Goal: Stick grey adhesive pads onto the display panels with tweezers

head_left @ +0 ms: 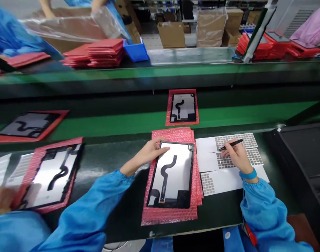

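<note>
A display panel (pixel 179 168) with a silvery back and a curved black flex cable (pixel 165 175) lies on a stack of red bubble-wrap bags (pixel 172 215) in front of me. My left hand (pixel 153 150) holds the panel's upper left corner, thumb on its face and fingers at the edge. Black tweezers (pixel 236 142) are pinched in my right hand (pixel 237 155), tips down over sheets of small grey stickers (pixel 224 161). These white-backed sheets lie to the right of the bags. Whether the tips grip a sticker is too small to tell.
Another panel (pixel 183 106) on a red bag rests on the green conveyor (pixel 123 122); one more (pixel 28 125) is at left. A co-worker's hand (pixel 2 201) is beside a panel (pixel 52 175) at lower left. A black tray (pixel 301 150) stands right.
</note>
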